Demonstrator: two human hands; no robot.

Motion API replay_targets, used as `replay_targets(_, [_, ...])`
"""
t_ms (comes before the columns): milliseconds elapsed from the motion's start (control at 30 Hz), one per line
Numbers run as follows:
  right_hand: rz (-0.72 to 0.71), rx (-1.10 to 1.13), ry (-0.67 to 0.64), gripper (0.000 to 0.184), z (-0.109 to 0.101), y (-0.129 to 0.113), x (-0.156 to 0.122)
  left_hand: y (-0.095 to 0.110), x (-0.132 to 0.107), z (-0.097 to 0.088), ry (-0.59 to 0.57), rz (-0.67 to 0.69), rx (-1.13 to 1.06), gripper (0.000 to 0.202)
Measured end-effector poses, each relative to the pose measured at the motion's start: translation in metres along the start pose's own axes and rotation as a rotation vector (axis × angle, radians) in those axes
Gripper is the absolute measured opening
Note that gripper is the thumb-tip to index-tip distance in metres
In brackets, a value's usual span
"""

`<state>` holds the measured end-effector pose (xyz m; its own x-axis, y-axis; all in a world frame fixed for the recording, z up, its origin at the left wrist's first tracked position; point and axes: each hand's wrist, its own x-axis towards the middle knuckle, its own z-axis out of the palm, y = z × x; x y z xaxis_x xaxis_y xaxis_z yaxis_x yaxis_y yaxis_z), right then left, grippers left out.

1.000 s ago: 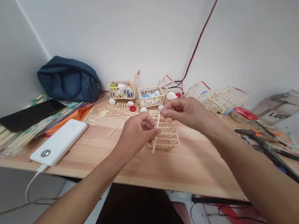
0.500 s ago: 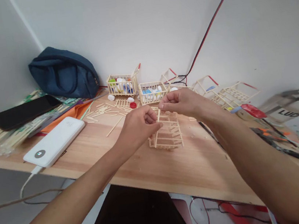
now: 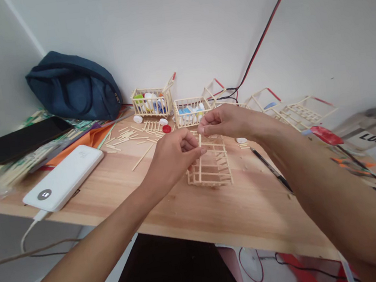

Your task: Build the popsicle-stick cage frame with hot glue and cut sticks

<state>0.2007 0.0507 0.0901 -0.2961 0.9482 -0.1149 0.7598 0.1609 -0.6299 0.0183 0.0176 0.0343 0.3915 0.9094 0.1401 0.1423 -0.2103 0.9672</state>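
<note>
A small cage-like frame of thin wooden sticks (image 3: 213, 170) lies on the wooden table (image 3: 191, 210). Just above its near left corner, both my hands pinch one short wooden stick (image 3: 199, 140). My left hand (image 3: 172, 157) is closed on the stick's lower end. My right hand (image 3: 224, 124) is closed on its upper end. The stick stands nearly upright between them.
Finished stick baskets (image 3: 152, 101) holding coloured caps stand by the wall, with loose sticks (image 3: 132, 139) in front. A white power bank (image 3: 63, 177), a black phone (image 3: 20, 139) and a blue bag (image 3: 72, 89) lie left. A pen (image 3: 269, 169) and tools lie right.
The view has tilted and the hands have risen slightly in it. Both hands keep their pinch on the stick, now held more upright above the frame.
</note>
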Motion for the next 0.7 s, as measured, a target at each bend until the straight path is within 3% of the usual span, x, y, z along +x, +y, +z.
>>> replay_targets(100, [-0.025,0.032,-0.024,0.020,0.000,0.005,0.004,-0.003,-0.004,-0.002,0.029,0.036,0.007,0.004])
replay_targets(367, [-0.004,0.061,-0.007,0.029,0.005,0.014,0.006,-0.013,-0.027,-0.013,0.177,0.077,0.122,0.008])
replay_targets(700, [0.032,0.103,-0.042,0.031,0.003,0.013,0.004,-0.024,-0.046,-0.008,0.127,0.008,0.090,0.010])
